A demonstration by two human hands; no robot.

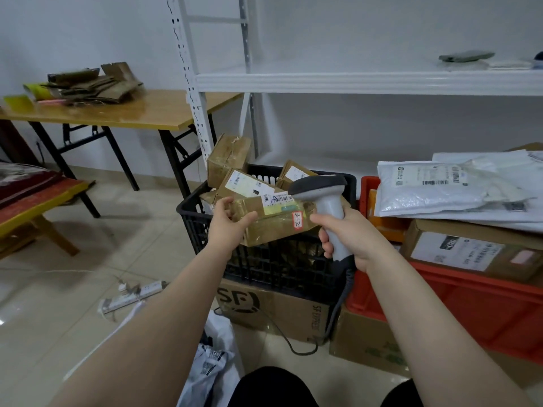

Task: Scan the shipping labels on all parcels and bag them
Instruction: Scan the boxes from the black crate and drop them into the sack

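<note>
Head view, frame centre: left hand (227, 221) grips 1 taped parcel (273, 220) over the black crate (188, 210), right hand (349, 230) clasps the scanner (321, 198); best to angle its head squarely at the barcode label (279, 198).

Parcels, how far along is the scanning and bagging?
Done: possibly a few in the white bag by the knees. In hand: left hand holds a taped box, right hand aims the scanner at its label. Left: boxes in the black crate, parcels in the red crate.
</note>
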